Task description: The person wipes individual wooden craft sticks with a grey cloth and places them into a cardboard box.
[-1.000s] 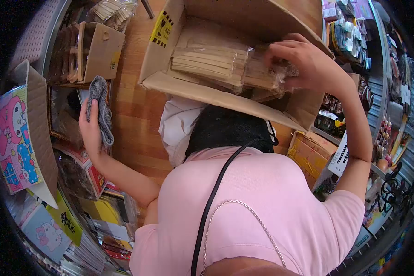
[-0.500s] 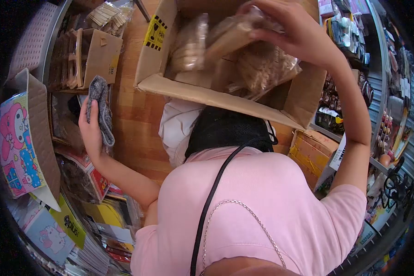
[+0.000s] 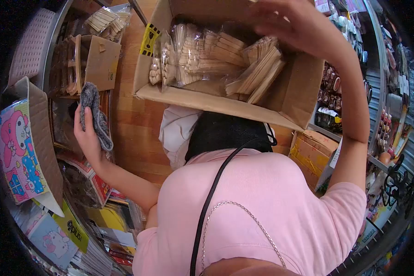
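A grey fuzzy cloth [image 3: 96,117] is gripped in my left hand [image 3: 88,133], beside the shelf on the left. My right hand [image 3: 292,23] hangs over the right part of a large cardboard box [image 3: 207,97]; its fingers are apart and slightly blurred, with nothing seen in them. Inside the box lie several clear plastic packs of flat wooden sticks [image 3: 227,48]. One pack [image 3: 257,76] leans at a slant nearest the right hand, and narrower packs [image 3: 162,69] stand against the left wall.
At the upper left, a smaller cardboard box [image 3: 102,62] sits by bagged sticks [image 3: 108,20]. A cartoon-printed box [image 3: 23,147] and notebooks line the left. Hanging goods fill the right rack [image 3: 377,92]. A yellow-taped carton [image 3: 310,154] stands below the large box.
My right hand has let go of a stick pack, which now lies in the box, and has moved up and right. My left hand and the cloth have shifted slightly left.
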The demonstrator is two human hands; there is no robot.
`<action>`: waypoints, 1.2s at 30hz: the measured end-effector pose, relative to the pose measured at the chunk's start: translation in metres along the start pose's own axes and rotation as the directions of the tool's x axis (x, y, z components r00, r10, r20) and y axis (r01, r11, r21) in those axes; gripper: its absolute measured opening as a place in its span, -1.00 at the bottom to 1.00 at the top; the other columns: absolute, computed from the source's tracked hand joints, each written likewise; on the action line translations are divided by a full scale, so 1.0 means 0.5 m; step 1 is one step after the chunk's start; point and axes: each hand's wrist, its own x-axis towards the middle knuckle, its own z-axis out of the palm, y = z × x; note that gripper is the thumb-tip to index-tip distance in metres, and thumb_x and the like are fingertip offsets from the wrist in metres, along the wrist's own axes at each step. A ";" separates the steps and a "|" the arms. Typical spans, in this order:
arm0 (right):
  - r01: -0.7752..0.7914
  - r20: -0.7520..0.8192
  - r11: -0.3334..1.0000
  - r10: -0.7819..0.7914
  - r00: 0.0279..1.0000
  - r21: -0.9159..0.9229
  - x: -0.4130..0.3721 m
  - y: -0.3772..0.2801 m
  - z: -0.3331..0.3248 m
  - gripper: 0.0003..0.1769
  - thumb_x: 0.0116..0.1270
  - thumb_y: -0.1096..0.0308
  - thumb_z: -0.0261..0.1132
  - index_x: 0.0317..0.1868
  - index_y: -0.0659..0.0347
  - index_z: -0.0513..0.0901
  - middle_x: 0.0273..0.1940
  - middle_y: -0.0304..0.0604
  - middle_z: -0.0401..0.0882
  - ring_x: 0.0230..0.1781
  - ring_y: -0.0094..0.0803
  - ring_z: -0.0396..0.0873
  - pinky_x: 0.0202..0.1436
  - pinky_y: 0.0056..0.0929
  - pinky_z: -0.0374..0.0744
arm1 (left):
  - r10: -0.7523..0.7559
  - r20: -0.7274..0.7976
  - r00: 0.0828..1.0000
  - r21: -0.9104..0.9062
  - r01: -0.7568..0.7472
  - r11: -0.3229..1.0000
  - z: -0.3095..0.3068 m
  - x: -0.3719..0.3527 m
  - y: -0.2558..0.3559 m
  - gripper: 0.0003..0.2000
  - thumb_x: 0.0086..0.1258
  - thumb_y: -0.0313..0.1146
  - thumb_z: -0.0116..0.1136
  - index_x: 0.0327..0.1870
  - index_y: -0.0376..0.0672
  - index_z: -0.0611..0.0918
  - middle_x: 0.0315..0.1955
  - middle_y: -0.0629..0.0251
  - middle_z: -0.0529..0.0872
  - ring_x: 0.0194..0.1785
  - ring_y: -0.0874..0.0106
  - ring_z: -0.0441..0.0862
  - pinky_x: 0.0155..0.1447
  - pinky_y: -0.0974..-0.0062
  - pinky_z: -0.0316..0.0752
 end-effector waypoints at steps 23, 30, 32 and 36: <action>0.396 0.093 0.732 -0.418 0.903 -0.554 0.098 0.016 0.180 -0.62 0.06 0.22 0.31 -0.07 0.07 0.60 0.05 -0.07 0.38 0.04 -0.21 0.41 0.05 -0.28 0.42 | 0.032 -0.028 0.999 0.023 -0.032 0.999 0.014 -0.007 0.012 -0.65 0.38 -0.28 0.04 0.06 -0.36 0.48 -0.13 0.27 0.57 -0.13 0.53 0.47 0.00 0.61 0.35; 0.179 0.429 0.913 -0.005 0.903 -0.367 0.073 -0.027 0.108 -0.68 0.13 0.17 0.27 -0.18 0.20 0.60 -0.37 -0.03 0.60 -0.33 -0.09 0.58 -0.24 -0.23 0.54 | -0.023 -0.029 0.999 -0.031 0.022 0.999 0.013 -0.005 -0.002 -0.65 0.37 -0.29 0.06 0.06 -0.37 0.48 -0.14 0.27 0.57 -0.15 0.54 0.48 -0.03 0.63 0.36; 0.153 0.311 0.948 -0.061 0.948 -0.279 0.069 -0.010 0.141 -0.50 0.16 0.14 0.25 0.11 0.09 0.45 -0.47 -0.03 0.58 -0.50 -0.01 0.56 -0.37 -0.22 0.56 | -0.019 -0.037 0.999 -0.049 0.018 0.999 0.016 -0.002 -0.003 -0.64 0.36 -0.30 0.07 0.07 -0.38 0.47 -0.13 0.27 0.57 -0.14 0.54 0.49 -0.02 0.63 0.36; 0.329 0.294 0.847 -0.216 0.931 -0.417 0.083 -0.003 0.210 -0.12 0.09 0.24 0.30 0.38 -0.20 0.02 -0.32 -0.04 0.57 -0.47 -0.10 0.60 -0.38 -0.27 0.59 | -0.064 -0.029 0.998 -0.125 0.059 0.990 0.020 0.007 -0.010 -0.63 0.36 -0.31 0.07 0.08 -0.38 0.47 -0.12 0.26 0.57 -0.12 0.53 0.49 -0.02 0.62 0.37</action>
